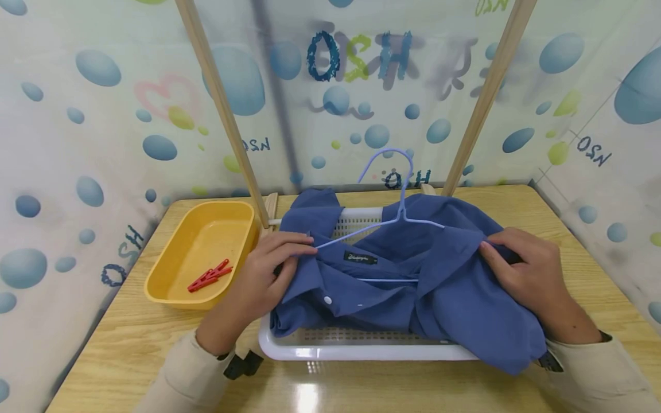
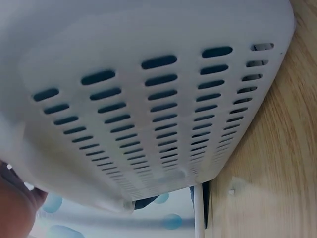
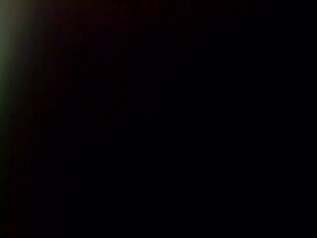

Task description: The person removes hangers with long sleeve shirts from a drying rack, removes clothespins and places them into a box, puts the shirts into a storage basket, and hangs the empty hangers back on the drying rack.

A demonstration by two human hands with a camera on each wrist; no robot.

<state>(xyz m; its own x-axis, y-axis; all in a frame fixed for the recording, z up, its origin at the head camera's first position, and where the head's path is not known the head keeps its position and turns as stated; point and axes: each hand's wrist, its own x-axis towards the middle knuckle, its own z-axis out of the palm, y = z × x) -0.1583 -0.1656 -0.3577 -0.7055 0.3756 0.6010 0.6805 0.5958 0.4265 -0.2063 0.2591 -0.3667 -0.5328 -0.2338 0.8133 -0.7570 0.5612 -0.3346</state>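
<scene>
The left hand [image 1: 268, 269] pinches the blue button-up shirt [image 1: 465, 287] beside one hanger [image 1: 402, 214] end; the right hand [image 1: 529, 269] grips cloth at the other. Between the hands (above the white perforated basket [image 1: 361, 353]), ease both shoulders outward evenly, neck label [image 1: 360, 258] centred.

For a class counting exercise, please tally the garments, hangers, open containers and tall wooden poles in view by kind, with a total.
Garments: 1, the blue collared cloth shirt
Hangers: 1, the thin pale-blue hanger
Open containers: 2, the yellow rounded tub and the white perforated basket
Tall wooden poles: 2, left pole and right pole
Total: 6
</scene>
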